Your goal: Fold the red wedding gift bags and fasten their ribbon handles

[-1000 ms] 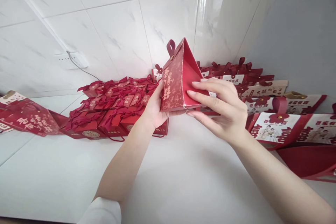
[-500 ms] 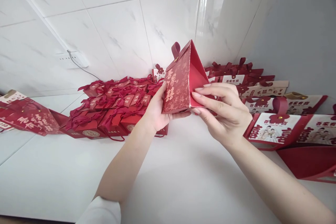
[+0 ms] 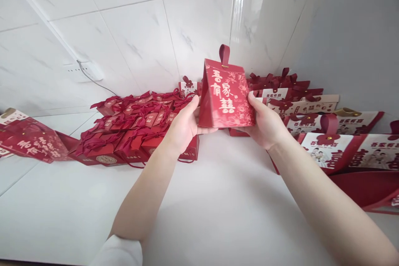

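Observation:
Held up above the white surface is a red gift box [image 3: 230, 97], wedge-shaped, with pale printed characters, a floral pattern and a ribbon loop on top. Its printed front faces me and its left side shows partly. My left hand [image 3: 185, 124] grips the lower left edge, thumb along the side and fingers reaching underneath. On the opposite edge, my right hand [image 3: 266, 122] has its thumb at the front corner, the other fingers mostly hidden under and behind the box. The box's underside and back are out of sight.
Rows of red boxes with ribbon bows [image 3: 131, 133] stand left of centre by the tiled wall [image 3: 131, 41]. Red-and-white gift boxes [image 3: 324, 149] crowd the right side. More printed boxes [image 3: 37, 139] lie far left. A cable [image 3: 93, 79] runs from a wall socket [image 3: 82, 70].
The box has turned so its printed front faces me instead of its open-looking triangular side. My right hand has shifted from that side's lower edge to grip the box's right edge.

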`<state>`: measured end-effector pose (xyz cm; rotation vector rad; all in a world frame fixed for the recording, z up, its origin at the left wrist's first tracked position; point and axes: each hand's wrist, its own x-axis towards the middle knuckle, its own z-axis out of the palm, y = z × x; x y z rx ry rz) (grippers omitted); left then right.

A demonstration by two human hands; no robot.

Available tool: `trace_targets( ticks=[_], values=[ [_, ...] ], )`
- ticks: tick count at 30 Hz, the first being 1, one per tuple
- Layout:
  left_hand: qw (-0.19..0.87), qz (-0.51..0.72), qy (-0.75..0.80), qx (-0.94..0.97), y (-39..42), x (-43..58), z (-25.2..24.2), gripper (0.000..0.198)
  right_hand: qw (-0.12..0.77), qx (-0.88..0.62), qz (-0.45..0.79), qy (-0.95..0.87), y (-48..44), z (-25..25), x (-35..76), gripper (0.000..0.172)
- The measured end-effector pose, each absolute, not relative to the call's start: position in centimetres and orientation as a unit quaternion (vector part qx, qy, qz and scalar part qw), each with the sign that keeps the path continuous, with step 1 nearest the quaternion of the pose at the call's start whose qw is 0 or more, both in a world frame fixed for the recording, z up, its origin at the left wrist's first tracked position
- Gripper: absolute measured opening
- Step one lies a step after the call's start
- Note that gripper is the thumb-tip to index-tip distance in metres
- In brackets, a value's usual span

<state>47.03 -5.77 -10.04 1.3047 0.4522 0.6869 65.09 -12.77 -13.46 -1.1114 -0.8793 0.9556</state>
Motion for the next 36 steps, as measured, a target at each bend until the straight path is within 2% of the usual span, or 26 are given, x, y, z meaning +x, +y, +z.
trace_targets(
  ticks=[3,7,12,18,24,29,34,36],
  values=[
    [0.692,0.299,0.205,0.624,-6.7,47.0,-10.0,0.037,0.652,-0.44,0.54,-0.299,-12.3,-13.5,64.7,0.039],
    [0.672,0.3,0.209,0.644,-7.6,47.0,-9.8,0.038,0.658,-0.4,0.573,-0.282,-12.5,-13.3,64.0,0.037],
    [0.651,0.277,0.217,0.673,-8.0,46.9,-9.6,0.046,0.667,-0.403,0.542,-0.314,-12.3,-13.8,64.5,0.041],
    [0.647,0.271,0.195,0.686,-7.3,46.7,-9.8,0.051,0.678,-0.451,0.431,-0.388,-12.2,-14.8,64.8,0.056],
    [0.639,0.348,0.213,0.652,-6.2,46.9,-10.6,0.042,0.682,-0.433,0.396,-0.436,-12.9,-14.2,64.0,0.05],
    [0.638,0.327,0.251,0.65,-5.0,46.9,-11.0,0.039,0.653,-0.429,0.399,-0.481,-13.7,-13.6,63.6,0.05],
    [0.646,0.341,0.25,0.636,-4.1,46.9,-11.8,0.039,0.642,-0.432,0.383,-0.504,-14.4,-13.3,63.1,0.058],
    [0.658,0.343,0.252,0.621,-4.0,47.0,-12.0,0.039,0.636,-0.455,0.365,-0.506,-14.4,-13.4,63.0,0.055]
  ],
)
